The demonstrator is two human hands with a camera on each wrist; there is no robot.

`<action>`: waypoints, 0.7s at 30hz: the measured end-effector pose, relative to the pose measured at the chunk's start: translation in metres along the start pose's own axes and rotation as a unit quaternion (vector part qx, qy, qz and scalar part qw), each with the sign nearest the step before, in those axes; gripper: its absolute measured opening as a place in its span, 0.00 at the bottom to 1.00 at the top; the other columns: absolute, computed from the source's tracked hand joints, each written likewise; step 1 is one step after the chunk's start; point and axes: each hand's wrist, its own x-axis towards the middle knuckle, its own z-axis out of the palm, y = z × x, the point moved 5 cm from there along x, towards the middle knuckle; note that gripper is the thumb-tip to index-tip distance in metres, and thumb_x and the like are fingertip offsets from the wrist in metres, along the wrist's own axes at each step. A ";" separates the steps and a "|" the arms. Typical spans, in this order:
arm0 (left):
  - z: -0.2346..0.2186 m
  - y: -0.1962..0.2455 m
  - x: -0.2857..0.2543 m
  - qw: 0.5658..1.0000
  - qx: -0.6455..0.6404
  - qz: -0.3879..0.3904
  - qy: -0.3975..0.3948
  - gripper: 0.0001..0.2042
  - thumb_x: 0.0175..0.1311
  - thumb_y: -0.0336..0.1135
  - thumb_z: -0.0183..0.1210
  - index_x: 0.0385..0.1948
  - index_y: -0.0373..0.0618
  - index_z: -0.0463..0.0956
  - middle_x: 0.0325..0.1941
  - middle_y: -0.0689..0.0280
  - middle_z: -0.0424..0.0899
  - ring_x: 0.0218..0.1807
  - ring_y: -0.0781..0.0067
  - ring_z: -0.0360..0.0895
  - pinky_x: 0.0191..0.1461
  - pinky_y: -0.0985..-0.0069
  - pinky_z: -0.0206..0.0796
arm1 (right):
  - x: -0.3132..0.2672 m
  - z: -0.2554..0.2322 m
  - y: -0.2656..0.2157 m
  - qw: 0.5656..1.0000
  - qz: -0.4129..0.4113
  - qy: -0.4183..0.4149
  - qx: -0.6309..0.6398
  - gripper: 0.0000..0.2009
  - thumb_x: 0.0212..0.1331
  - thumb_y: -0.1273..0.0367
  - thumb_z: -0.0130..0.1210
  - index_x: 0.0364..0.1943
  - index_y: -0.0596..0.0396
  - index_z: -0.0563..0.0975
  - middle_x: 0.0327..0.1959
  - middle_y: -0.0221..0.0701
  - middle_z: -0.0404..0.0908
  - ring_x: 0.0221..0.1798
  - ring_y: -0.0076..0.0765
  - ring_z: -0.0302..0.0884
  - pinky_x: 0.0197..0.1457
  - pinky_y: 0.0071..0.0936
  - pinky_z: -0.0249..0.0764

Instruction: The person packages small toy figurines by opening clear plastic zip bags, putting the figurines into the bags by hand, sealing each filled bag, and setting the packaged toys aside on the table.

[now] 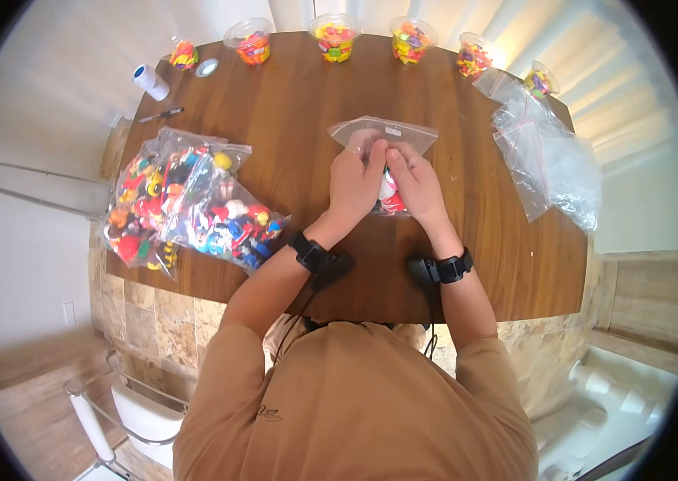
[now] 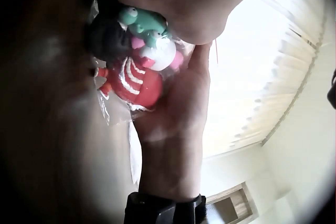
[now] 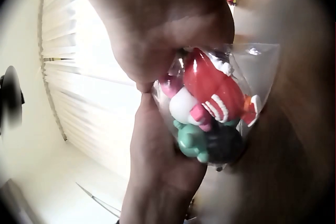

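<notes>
Near the table's middle, in the head view, a clear zip bag with a red and white figure in it lies between both hands. The left hand grips its left side and the right hand its right, thumbs close together on top; the other fingers are partly hidden. Through the plastic of the bag, the left wrist view shows red, green, white and black toy figures beside the left hand. From the right wrist view, the right hand presses against the same bag.
Two filled bags of toy figures lie at left, empty plastic bags at right. Several clear cups of colourful pieces line the far edge. A white bottle, a small round lid and a pen are at back left.
</notes>
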 end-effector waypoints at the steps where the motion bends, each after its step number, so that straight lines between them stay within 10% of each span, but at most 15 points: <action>1: 0.001 0.000 0.001 1.000 -0.002 0.000 -0.004 0.12 0.71 0.39 0.53 0.44 0.39 0.76 0.33 0.52 0.83 0.35 0.60 0.82 0.41 0.70 0.71 | 0.000 -0.003 0.002 0.998 -0.013 0.017 -0.066 0.18 0.71 0.57 0.50 0.51 0.59 0.77 0.40 0.37 0.82 0.45 0.26 0.78 0.50 0.25 0.72; 8: 0.003 -0.005 0.002 0.997 0.032 -0.055 -0.046 0.13 0.71 0.41 0.54 0.36 0.39 0.78 0.28 0.54 0.82 0.30 0.59 0.80 0.36 0.68 0.70 | -0.001 -0.004 0.008 0.998 0.001 0.052 -0.047 0.15 0.72 0.58 0.48 0.38 0.56 0.77 0.26 0.32 0.78 0.31 0.27 0.75 0.37 0.29 0.72; 21: 0.003 -0.002 0.005 0.998 -0.009 -0.040 -0.041 0.11 0.70 0.32 0.54 0.26 0.36 0.75 0.22 0.63 0.75 0.26 0.76 0.68 0.31 0.75 0.62 | 0.003 -0.007 0.009 0.998 -0.050 0.026 -0.014 0.17 0.74 0.59 0.43 0.37 0.57 0.78 0.30 0.36 0.80 0.33 0.38 0.79 0.40 0.33 0.75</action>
